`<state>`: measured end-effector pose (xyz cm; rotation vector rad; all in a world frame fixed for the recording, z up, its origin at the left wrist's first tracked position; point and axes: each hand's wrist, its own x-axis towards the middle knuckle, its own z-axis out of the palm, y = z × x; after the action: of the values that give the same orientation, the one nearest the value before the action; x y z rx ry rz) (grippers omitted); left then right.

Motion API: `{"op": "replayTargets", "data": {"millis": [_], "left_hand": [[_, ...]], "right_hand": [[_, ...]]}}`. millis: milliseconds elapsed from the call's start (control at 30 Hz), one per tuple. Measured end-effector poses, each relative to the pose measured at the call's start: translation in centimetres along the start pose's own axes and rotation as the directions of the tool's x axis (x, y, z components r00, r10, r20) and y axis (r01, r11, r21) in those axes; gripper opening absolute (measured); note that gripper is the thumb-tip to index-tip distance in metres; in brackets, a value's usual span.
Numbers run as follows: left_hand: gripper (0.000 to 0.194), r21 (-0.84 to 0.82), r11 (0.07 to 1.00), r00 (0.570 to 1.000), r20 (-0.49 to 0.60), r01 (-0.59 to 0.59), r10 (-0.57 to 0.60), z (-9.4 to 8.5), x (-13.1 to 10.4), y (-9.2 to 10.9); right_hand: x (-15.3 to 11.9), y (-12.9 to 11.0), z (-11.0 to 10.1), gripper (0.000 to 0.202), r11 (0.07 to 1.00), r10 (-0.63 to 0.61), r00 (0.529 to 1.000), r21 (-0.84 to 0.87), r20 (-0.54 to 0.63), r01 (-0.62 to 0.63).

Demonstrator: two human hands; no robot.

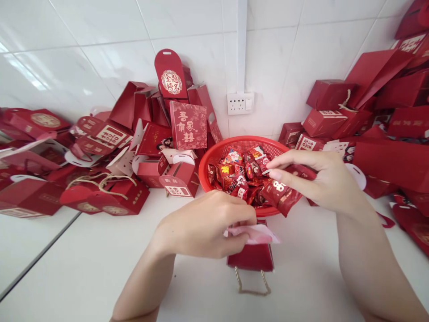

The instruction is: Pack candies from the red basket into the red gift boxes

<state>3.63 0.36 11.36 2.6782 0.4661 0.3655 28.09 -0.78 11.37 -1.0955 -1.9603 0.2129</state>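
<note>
Bare forearms are spanning the near edge, left and right. White worktop is carrying everything. Left heap of red boxes and right heap are sitting far back by the tiled wall, boxes leaning on each other, likely for support. Red basket is standing between the heaps, apparently keeping its packets together and within easy reach. Left hand is hanging over the red bag, thumb and fingers pinching a pale pink piece, seemingly keeping it tilted up over the bag. Right hand is hovering over the basket's right side, thumb and forefinger making a narrow gap at the wrappers, an angle suiting a pinch. Red bag is lying on the worktop just near of the basket, rope handle pointing near.

Both heaps are running out of frame; forearms are getting cut off too. Left hand is hiding part of the basket's near rim and, with the pink piece, the bag's far part. Right fingertips are not showing whether they're gripping; can't tell. Pink piece is reading unclear: loose, or the bag's own flap. Small wrapper print is mostly blurring.
</note>
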Motion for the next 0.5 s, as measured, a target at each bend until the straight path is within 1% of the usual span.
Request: {"op": "replayTargets", "data": {"millis": [33, 67, 100, 133, 167, 200, 233, 267, 300, 333, 400, 500], "left_hand": [[0.012, 0.047, 0.998, 0.999, -0.022, 0.040, -0.039, 0.0, 0.0, -0.1], [0.013, 0.082, 0.994, 0.996, -0.044, 0.078, -0.074, 0.0, 0.0, -0.3], [0.014, 0.102, 0.989, 0.993, -0.056, 0.106, -0.101, 0.1, 0.0, -0.4], [0.014, 0.108, 0.986, 0.992, -0.051, 0.123, -0.118, 0.1, 0.0, -0.6], [0.015, 0.106, 0.986, 0.991, -0.031, 0.130, -0.128, 0.0, 0.0, -0.8], [0.016, 0.097, 0.987, 0.991, -0.002, 0.132, -0.132, 0.0, 0.0, -0.9], [0.016, 0.084, 0.988, 0.991, 0.028, 0.129, -0.132, 0.0, 0.0, -0.9], [0.016, 0.066, 0.990, 0.991, 0.052, 0.122, -0.126, 0.1, 0.0, -1.0], [0.016, 0.045, 0.993, 0.991, 0.067, 0.112, -0.114, 0.1, -0.1, -1.0], [0.016, 0.022, 0.995, 0.992, 0.073, 0.099, -0.100, 0.2, -0.1, -1.0], [0.013, -0.011, 0.997, 0.995, 0.068, 0.078, -0.078, 0.3, 0.0, -0.9], [0.014, -0.005, 0.995, 0.992, 0.076, 0.101, -0.100, 0.6, 0.1, -0.9]], "right_hand": [[-0.1, 0.0, -0.1, 0.010, 1.000, -0.004, 0.998, 0.020, 0.063, 0.003], [-0.1, 0.0, -0.3, 0.011, 0.999, -0.018, 0.988, 0.046, 0.151, 0.011], [-0.1, -0.1, -0.5, 0.012, 0.996, -0.045, 0.965, 0.082, 0.257, 0.024], [-0.2, -0.2, -0.6, 0.013, 0.992, -0.078, 0.923, 0.120, 0.377, 0.035], [-0.2, -0.3, -0.7, 0.013, 0.987, -0.113, 0.862, 0.155, 0.494, 0.040], [-0.2, -0.5, -0.8, 0.014, 0.983, -0.141, 0.791, 0.181, 0.596, 0.039], [-0.2, -0.6, -0.8, 0.014, 0.979, -0.163, 0.725, 0.200, 0.669, 0.035], [-0.2, -0.8, -0.7, 0.014, 0.977, -0.176, 0.676, 0.211, 0.715, 0.031], [-0.3, -1.0, -0.6, 0.015, 0.976, -0.183, 0.647, 0.217, 0.740, 0.028], [-0.3, -1.1, -0.5, 0.015, 0.975, -0.188, 0.637, 0.222, 0.748, 0.027], [-0.4, -1.2, -0.4, 0.013, 0.971, -0.201, 0.645, 0.238, 0.737, 0.031], [-0.5, -1.1, -0.4, 0.009, 0.978, -0.174, 0.648, 0.209, 0.742, 0.023]]}}
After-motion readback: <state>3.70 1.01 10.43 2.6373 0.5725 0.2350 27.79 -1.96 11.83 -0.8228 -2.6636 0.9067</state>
